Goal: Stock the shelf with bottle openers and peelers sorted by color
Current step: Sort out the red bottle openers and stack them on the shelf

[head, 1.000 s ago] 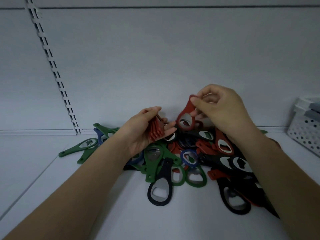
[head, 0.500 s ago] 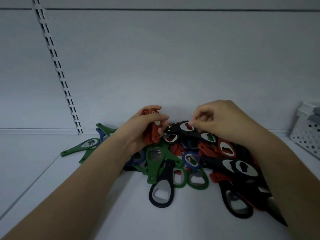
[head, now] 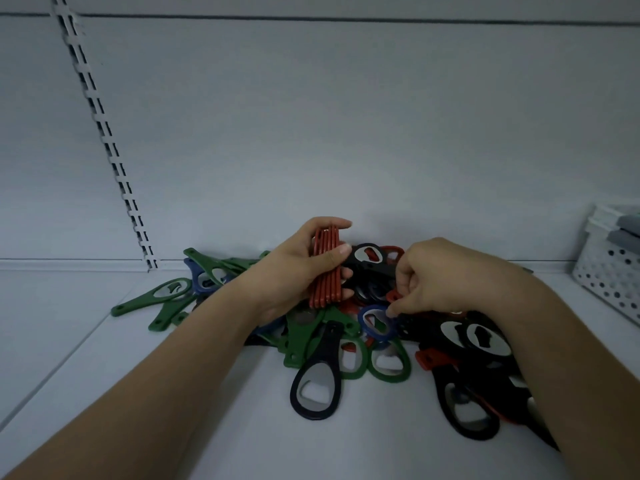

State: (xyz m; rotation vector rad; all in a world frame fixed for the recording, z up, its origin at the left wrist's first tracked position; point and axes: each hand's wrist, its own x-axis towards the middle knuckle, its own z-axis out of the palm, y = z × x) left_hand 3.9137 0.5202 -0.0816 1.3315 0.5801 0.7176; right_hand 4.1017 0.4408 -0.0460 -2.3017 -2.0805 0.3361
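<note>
A mixed pile of red, green, blue and black bottle openers lies on the white shelf point(head: 104, 375) against the back wall. My left hand point(head: 291, 275) grips a stack of several red openers point(head: 325, 271) held on edge above the pile. My right hand point(head: 446, 275) is down in the pile with its fingers curled, and its fingertips pinch the end of a red opener point(head: 392, 295) just above a blue opener point(head: 377, 323). A black opener point(head: 317, 382) lies at the front. Green openers point(head: 152, 299) spread out at the left.
A white perforated basket point(head: 609, 271) stands at the right edge of the shelf. A slotted metal upright point(head: 110, 150) runs down the back wall at the left. Bare shelf surface shows left of and in front of the pile.
My right hand passed its lifted red opener to the stack in my left hand, then dropped into the pile. The left hand's stack has grown and turned more upright.
</note>
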